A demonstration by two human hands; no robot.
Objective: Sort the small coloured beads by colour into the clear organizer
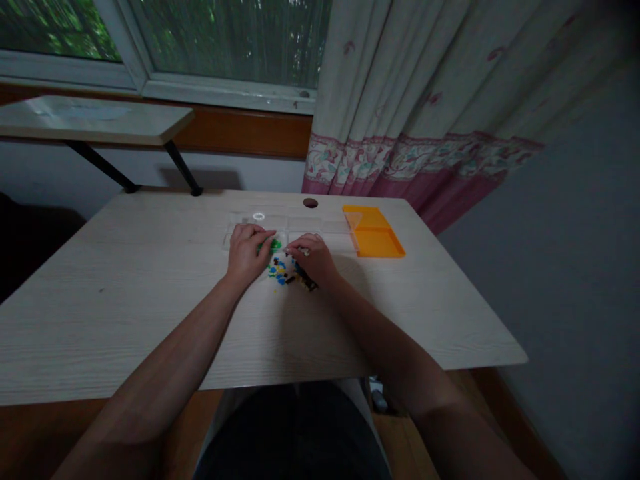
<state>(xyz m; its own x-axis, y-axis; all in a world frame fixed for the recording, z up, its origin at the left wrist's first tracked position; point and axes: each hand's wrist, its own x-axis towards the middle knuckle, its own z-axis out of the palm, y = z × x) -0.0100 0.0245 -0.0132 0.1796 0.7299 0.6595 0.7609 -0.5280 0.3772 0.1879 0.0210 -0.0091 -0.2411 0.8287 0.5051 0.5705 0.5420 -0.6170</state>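
Note:
On the table, a loose pile of small plastic building bricks point(280, 272) in blue, yellow, black, white and tan lies below and between my hands. My left hand point(246, 252) rests at the clear box's near left, index finger stretched out and thumb apart from it. Green pieces point(275, 245) show beside that thumb. Over the pile's right side is my right hand point(314, 259), with thumb and fingertips pinched together. Whatever they hold is too small and dark to name. Behind both hands lies a clear plastic compartment box point(305, 223), partly covered by them.
An orange tray point(377, 241) lies at the right end of the clear box. Toward the back are a round cable hole point(311, 203) and a raised shelf point(95, 120) on black legs at left. A curtain point(400, 133) hangs behind the table point(150, 320).

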